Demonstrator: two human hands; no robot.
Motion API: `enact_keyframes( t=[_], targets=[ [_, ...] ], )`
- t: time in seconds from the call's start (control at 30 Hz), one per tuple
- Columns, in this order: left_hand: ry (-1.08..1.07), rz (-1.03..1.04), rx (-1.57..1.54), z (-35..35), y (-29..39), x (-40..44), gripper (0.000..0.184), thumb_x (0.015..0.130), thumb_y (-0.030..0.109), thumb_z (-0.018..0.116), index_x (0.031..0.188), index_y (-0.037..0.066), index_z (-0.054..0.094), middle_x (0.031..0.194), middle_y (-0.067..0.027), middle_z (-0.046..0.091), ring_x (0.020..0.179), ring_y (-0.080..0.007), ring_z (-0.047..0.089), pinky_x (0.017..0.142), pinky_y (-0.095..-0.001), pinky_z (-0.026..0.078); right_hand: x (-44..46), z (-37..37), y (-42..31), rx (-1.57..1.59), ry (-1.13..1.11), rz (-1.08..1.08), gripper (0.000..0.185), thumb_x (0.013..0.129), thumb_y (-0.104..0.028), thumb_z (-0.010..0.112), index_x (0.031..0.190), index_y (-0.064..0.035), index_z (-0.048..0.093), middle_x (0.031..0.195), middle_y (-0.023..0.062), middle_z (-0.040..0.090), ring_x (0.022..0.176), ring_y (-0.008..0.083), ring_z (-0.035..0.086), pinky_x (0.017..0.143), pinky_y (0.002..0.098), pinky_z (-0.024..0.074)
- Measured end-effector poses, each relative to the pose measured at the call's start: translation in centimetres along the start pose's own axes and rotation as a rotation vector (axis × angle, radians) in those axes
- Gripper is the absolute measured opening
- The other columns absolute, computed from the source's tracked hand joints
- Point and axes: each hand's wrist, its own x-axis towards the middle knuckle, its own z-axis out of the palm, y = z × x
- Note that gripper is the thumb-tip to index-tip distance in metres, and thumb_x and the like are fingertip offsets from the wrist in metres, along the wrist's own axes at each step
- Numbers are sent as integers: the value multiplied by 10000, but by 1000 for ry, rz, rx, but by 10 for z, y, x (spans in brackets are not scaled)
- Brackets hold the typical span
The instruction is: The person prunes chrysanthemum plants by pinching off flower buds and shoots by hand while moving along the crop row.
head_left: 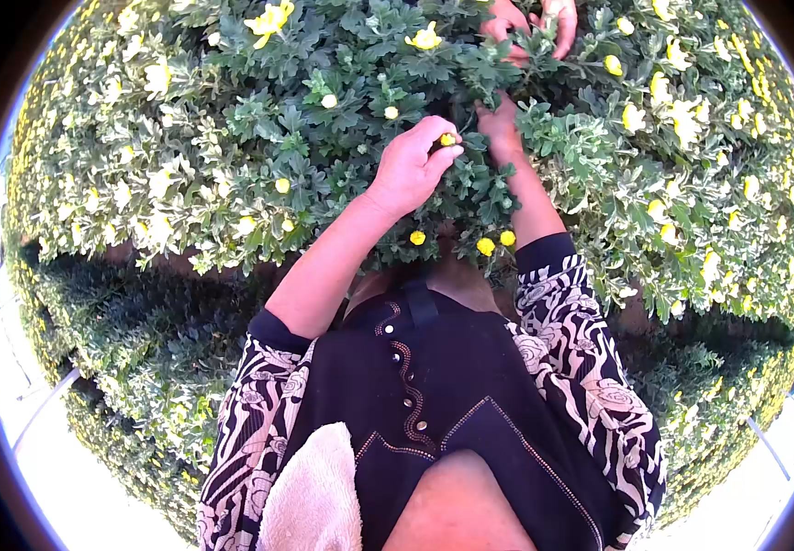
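My left hand [413, 167] is closed in a pinch, with a small yellow chrysanthemum bud [447, 140] between thumb and fingers. To its right, my right hand [500, 127] reaches into the green leaves of a chrysanthemum plant [351, 64]; most of its fingers are hidden by foliage, so its grip does not show. Below my hands, near my waist, are yellow blooms [485, 246] and another small bloom [417, 238]. Pale buds [391, 113] stand on the plant left of my hands.
Across the row, another person's hands [533, 28] work among the same leaves. Dense flowering plants [682, 119] spread to both sides. Shaded plant rows [158, 312] lie behind me. A white towel [314, 491] hangs at my shoulder.
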Motion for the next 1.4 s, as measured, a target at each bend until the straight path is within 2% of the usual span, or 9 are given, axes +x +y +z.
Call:
enact_keyframes(
  t=[0.1, 0.17, 0.3, 0.47, 0.7, 0.77, 1.1, 1.27, 1.4],
  targets=[
    [-51, 7, -53, -9, -1, 2, 122, 900, 65, 596, 1017, 33, 585, 874, -21, 584, 806, -86, 537, 733, -242, 456, -35, -31, -32, -115, 175, -22, 301, 883, -80, 641, 1162, 14, 581, 1011, 136, 688, 906, 208, 640, 864, 344, 475],
    [-58, 8, -133, -6, -6, 5, 161, 858, 97, 649, 976, 29, 564, 853, -100, 611, 779, -235, 624, 731, -314, 493, -42, -46, -35, 68, 158, -40, 284, 885, -58, 633, 1157, 6, 581, 1001, 133, 690, 886, 194, 636, 854, 324, 475],
    [-34, 27, -32, -4, -5, 7, 105, 901, 88, 603, 971, 33, 548, 791, -3, 560, 707, -76, 512, 649, -238, 435, -65, -72, -97, 123, 185, -359, 178, 887, 21, 590, 1058, -31, 584, 884, 79, 668, 831, 127, 592, 773, 298, 478],
    [-50, -12, -3, -11, 7, 19, 326, 827, 213, 716, 1079, 50, 588, 946, -103, 674, 899, -217, 662, 814, -329, 510, -140, -131, -161, -84, -160, -667, 385, 695, 92, 580, 1047, -60, 544, 965, 154, 595, 871, 389, 611, 701, 420, 504],
    [-42, 121, 97, -12, 49, 43, 672, 724, 261, 768, 1294, 32, 495, 1223, -144, 571, 1175, -270, 537, 1031, -370, 402, -249, -212, -71, -373, -543, -168, 367, 772, -68, 622, 1131, -68, 545, 1010, 157, 612, 873, 388, 623, 728, 444, 516],
    [-163, 143, 207, -3, 52, 59, 628, 745, 236, 750, 1295, 42, 517, 1278, -108, 565, 1228, -236, 506, 1055, -366, 371, -255, -224, -51, -575, -585, -358, 453, 838, -188, 635, 1248, -47, 506, 1101, 183, 604, 895, 375, 641, 767, 441, 526],
    [-371, 198, 491, 59, 68, 91, 261, 718, 228, 730, 943, 96, 727, 912, -103, 674, 872, -323, 632, 780, -407, 505, -136, -151, -75, 109, 27, -124, 220, 853, -106, 659, 1041, 7, 646, 790, 133, 654, 663, 263, 626, 650, 373, 505],
    [-388, 61, 270, 61, 62, 88, 154, 815, 164, 700, 874, 22, 706, 649, -65, 623, 581, -111, 556, 575, -264, 450, -108, -125, -41, 678, 200, -30, 129, 878, -101, 681, 969, -11, 697, 770, 38, 698, 644, 47, 584, 612, 244, 511],
    [-346, -64, 156, 57, 54, 87, 141, 829, 152, 708, 875, 19, 716, 694, -24, 659, 610, -84, 579, 578, -254, 467, -104, -129, -32, 162, 358, 21, 141, 842, -168, 670, 922, -55, 691, 761, 143, 690, 667, 254, 667, 653, 357, 539]
  ],
)
